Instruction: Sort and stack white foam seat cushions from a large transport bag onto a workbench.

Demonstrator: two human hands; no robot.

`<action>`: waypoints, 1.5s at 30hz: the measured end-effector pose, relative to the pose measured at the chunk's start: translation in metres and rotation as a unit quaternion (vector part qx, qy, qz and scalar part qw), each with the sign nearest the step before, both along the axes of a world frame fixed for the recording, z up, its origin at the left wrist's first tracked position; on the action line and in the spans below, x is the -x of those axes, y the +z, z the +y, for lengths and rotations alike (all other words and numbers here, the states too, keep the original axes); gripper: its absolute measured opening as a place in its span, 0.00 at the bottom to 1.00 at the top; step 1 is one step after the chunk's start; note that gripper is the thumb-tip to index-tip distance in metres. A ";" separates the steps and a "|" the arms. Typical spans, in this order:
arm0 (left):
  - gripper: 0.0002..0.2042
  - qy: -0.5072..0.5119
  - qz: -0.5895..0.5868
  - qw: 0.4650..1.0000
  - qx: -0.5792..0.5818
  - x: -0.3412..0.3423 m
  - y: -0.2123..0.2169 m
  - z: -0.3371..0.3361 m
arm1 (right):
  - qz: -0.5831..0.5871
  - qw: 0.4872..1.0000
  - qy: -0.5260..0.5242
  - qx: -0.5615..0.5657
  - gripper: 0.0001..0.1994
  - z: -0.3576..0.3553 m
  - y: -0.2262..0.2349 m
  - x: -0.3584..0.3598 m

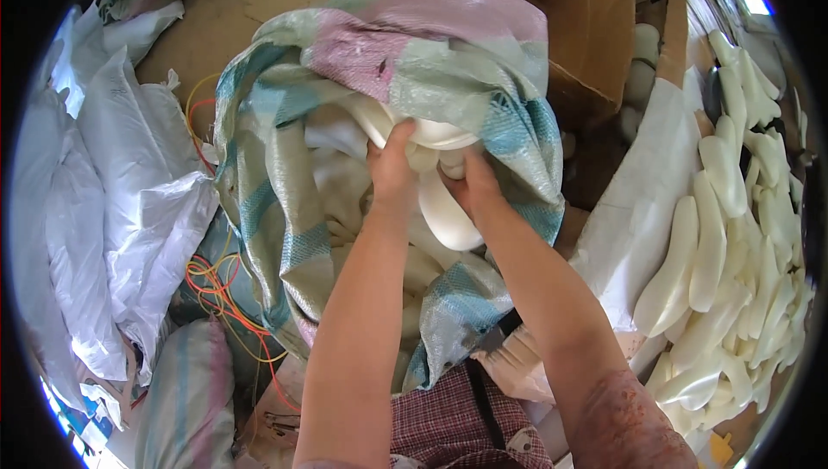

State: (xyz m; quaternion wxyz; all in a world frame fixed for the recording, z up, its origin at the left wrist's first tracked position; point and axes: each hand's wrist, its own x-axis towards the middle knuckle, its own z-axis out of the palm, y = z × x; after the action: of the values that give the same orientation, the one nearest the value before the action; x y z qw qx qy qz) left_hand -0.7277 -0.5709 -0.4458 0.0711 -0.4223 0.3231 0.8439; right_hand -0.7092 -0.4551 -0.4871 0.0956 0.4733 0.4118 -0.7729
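A large woven plastic sack (470,21), striped white, teal and pink, stands wide open in front of me. Both my arms reach down into its mouth. My left hand (394,165) is closed round the left side of a stack of white shoe soles (444,134), thumb on top. At the stack's right side, my right hand (473,181) grips it with fingers partly hidden beneath. Another white sole (448,217) shows just below, between my wrists; whether it is held cannot be made out. More pale pieces lie deeper in the sack, partly in shadow.
To the right, a big heap of cream-white soles (716,271) lies behind a pale board (634,184). An open cardboard box (595,29) stands beyond the sack. White bags (129,202) line the left side, near tangled orange and yellow cords (220,284). Another striped sack (185,396) sits lower left.
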 end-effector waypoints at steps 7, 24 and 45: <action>0.21 0.032 0.115 0.991 0.067 -0.091 0.126 -0.049 | 0.112 0.989 0.086 0.039 0.24 -0.038 0.084 -0.081; 0.26 -0.072 0.145 0.986 0.030 -0.375 0.329 -0.117 | 0.118 0.976 0.146 -0.115 0.31 -0.096 0.349 -0.331; 0.36 -0.645 -0.100 0.650 -0.389 -0.748 0.481 0.365 | -0.174 0.812 -0.065 -0.553 0.30 0.377 0.605 -0.835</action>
State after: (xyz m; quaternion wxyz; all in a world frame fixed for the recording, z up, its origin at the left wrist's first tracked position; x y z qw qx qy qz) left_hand 0.0200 -0.2060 0.0353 0.7869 -0.1228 0.1466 0.5867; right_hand 0.1256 -0.0783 0.1179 -0.1629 0.5984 0.7143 -0.3243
